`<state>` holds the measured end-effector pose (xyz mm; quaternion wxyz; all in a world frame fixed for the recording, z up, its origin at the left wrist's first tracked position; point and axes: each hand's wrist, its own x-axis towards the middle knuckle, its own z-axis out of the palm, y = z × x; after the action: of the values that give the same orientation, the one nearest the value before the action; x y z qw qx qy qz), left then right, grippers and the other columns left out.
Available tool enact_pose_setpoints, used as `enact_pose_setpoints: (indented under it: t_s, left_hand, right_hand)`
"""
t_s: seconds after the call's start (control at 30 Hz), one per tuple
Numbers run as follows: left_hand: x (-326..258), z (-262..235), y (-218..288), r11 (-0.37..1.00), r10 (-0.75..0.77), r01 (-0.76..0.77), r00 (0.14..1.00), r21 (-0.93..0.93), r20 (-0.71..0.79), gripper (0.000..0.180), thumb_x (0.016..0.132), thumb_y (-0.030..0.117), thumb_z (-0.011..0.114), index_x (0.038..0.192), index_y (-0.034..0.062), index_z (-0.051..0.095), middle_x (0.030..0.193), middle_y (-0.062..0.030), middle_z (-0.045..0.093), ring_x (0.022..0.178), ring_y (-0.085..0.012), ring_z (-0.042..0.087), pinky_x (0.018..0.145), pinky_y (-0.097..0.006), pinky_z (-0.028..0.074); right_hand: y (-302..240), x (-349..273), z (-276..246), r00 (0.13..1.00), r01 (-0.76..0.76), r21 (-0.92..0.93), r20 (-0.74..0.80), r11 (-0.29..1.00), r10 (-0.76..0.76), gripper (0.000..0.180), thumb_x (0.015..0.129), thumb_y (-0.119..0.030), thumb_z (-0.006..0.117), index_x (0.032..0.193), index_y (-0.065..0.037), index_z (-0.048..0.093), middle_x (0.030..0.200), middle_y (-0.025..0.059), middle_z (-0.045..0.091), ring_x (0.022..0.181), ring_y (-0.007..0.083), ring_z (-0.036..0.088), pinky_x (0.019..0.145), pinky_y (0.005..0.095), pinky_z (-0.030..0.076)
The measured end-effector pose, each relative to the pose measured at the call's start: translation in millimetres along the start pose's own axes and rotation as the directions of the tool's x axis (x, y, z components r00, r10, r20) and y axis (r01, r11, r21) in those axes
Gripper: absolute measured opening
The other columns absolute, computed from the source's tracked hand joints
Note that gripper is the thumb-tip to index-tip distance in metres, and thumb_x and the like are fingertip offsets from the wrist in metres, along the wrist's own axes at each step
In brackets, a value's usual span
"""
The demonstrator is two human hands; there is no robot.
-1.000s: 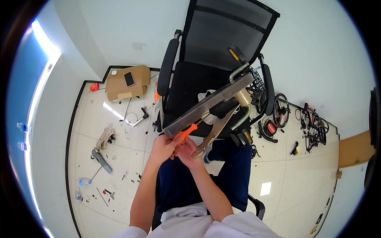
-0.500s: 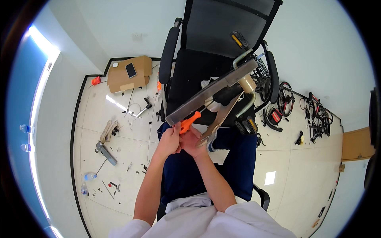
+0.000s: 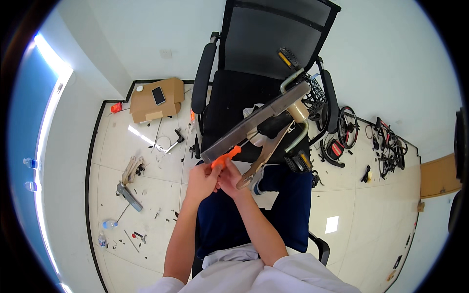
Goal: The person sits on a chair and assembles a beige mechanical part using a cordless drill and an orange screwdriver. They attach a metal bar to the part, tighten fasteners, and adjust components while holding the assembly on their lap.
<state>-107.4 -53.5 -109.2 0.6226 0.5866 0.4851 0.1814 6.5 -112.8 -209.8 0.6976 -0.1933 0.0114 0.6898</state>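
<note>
An orange-handled screwdriver point(image 3: 226, 157) is between my two hands, its shaft slanting up toward a metal bicycle frame part point(image 3: 259, 121). My left hand point(image 3: 201, 180) is closed round the lower end of the handle. On the handle's right side, the fingers of my right hand point(image 3: 230, 179) are bent and pressed to it. The frame part leans across the chair seat, with a long flat grey bar, a cream tube point(image 3: 298, 112), two pedals point(image 3: 298, 161) on silver crank arms, and a flat curved tan piece point(image 3: 264, 158) just right of my right hand. The screwdriver tip is hard to make out.
A black office chair point(image 3: 239, 97) stands in front of me. On the left floor lie a cardboard sheet point(image 3: 146, 115) with a phone, a grey tool-like part point(image 3: 129, 196), bottles and small parts. Bicycle wheels point(image 3: 348, 127) and frame pieces lie at the right wall.
My right hand has gone from a more open palm beside the handle to bent fingers on it. The screwdriver handle has tilted flatter. The whole view has shifted slightly.
</note>
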Motion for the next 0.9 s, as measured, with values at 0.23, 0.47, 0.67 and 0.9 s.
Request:
enact_pose_setpoints:
  t_s: [0.23, 0.47, 0.67, 0.9]
  left_hand:
    - [4.0, 4.2, 3.4, 0.994, -0.097, 0.098, 0.995, 0.038, -0.031, 0.061, 0.105, 0.041, 0.04, 0.075, -0.0084, 0.061, 0.056, -0.013, 0.06, 0.044, -0.0201, 0.061, 0.04, -0.032, 0.047]
    - [6.7, -0.7, -1.1, 0.989, 0.0, 0.0, 1.0, 0.15, -0.002, 0.05, 0.101, 0.035, 0.051, 0.081, -0.0086, 0.064, 0.061, -0.0117, 0.063, 0.048, -0.0181, 0.063, 0.042, -0.03, 0.048]
    - [3.8, -2.7, -4.4, 0.991, 0.119, -0.119, 0.993, 0.059, 0.008, 0.037, 0.097, 0.029, 0.058, 0.088, -0.0064, 0.065, 0.064, -0.0064, 0.061, 0.047, -0.0137, 0.056, 0.042, -0.028, 0.042]
    - [11.0, -6.5, -11.5, 0.999, -0.039, 0.041, 0.996, -0.033, 0.079, 0.053, 0.102, 0.044, 0.048, 0.083, -0.0037, 0.061, 0.062, -0.0045, 0.057, 0.051, -0.0111, 0.053, 0.047, -0.026, 0.04]
  right_hand:
    - [-6.5, -11.3, 19.1, 0.983, -0.054, 0.07, 0.182, 0.996, 0.04, 0.051, 0.102, -0.052, 0.044, 0.133, -0.012, 0.053, 0.107, 0.0103, 0.066, 0.079, 0.0269, 0.064, 0.062, 0.0408, 0.051]
    - [-4.0, -4.3, 11.6, 0.978, 0.002, 0.003, 0.208, 1.0, -0.003, 0.047, 0.099, -0.048, 0.054, 0.128, -0.011, 0.056, 0.102, 0.0044, 0.065, 0.08, 0.0184, 0.06, 0.065, 0.0337, 0.047]
    - [0.1, 8.2, 0.2, 0.995, 0.047, -0.115, 0.096, 0.992, -0.036, 0.044, 0.1, -0.05, 0.053, 0.124, -0.014, 0.058, 0.111, 0.0034, 0.065, 0.095, 0.0151, 0.06, 0.07, 0.0326, 0.05]
    - [-5.9, -4.5, 20.4, 0.989, 0.016, -0.106, 0.148, 0.994, -0.001, 0.038, 0.098, -0.039, 0.059, 0.119, -0.008, 0.056, 0.094, 0.0044, 0.063, 0.083, 0.0193, 0.063, 0.067, 0.0355, 0.054]
